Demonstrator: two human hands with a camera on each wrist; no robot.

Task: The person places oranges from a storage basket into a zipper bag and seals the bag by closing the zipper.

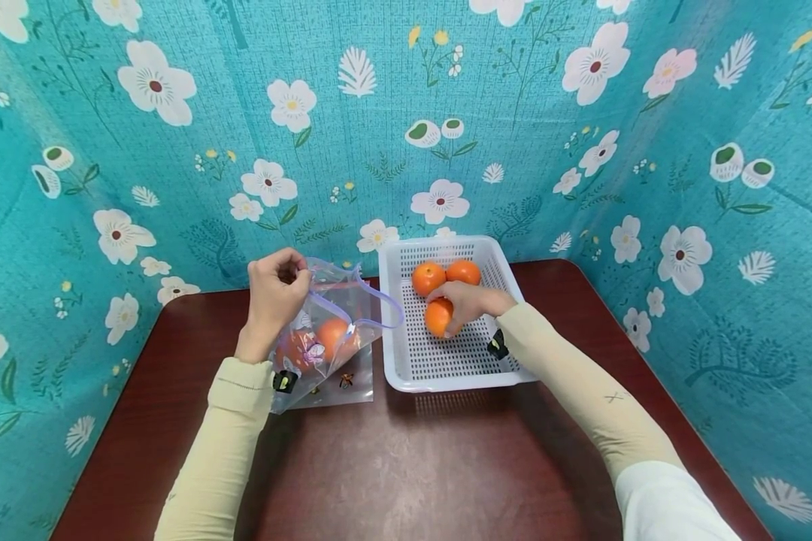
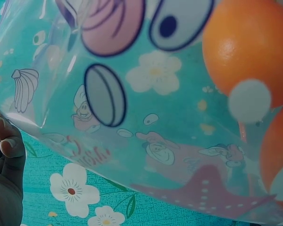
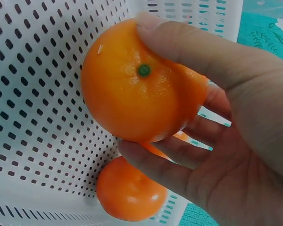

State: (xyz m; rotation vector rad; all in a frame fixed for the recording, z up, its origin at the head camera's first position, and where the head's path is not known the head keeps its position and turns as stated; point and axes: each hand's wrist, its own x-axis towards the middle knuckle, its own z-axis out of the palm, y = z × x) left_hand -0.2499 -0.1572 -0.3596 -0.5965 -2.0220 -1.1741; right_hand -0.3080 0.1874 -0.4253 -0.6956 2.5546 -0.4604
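Observation:
My right hand (image 1: 477, 300) grips an orange (image 3: 127, 89) inside the white perforated basket (image 1: 440, 386), thumb over the top and fingers round the far side. Behind it in the basket sit two more oranges, one on the left (image 1: 428, 277) and one on the right (image 1: 464, 271). To the left, my left hand (image 1: 276, 297) pinches the upper edge of a clear printed plastic bag (image 2: 104, 155), whose purple-rimmed mouth gapes toward the basket. Oranges (image 1: 332, 334) show through the bag's wall. In the left wrist view, only the curled fingertips (image 2: 10, 141) appear at the left edge.
Under the bag lies a flat clear sheet (image 1: 359, 392) with small printed figures. The dark red-brown table (image 1: 392, 466) ends at a blue floral cloth (image 1: 352, 165) behind and at the sides. The basket's raised walls surround the right hand's work.

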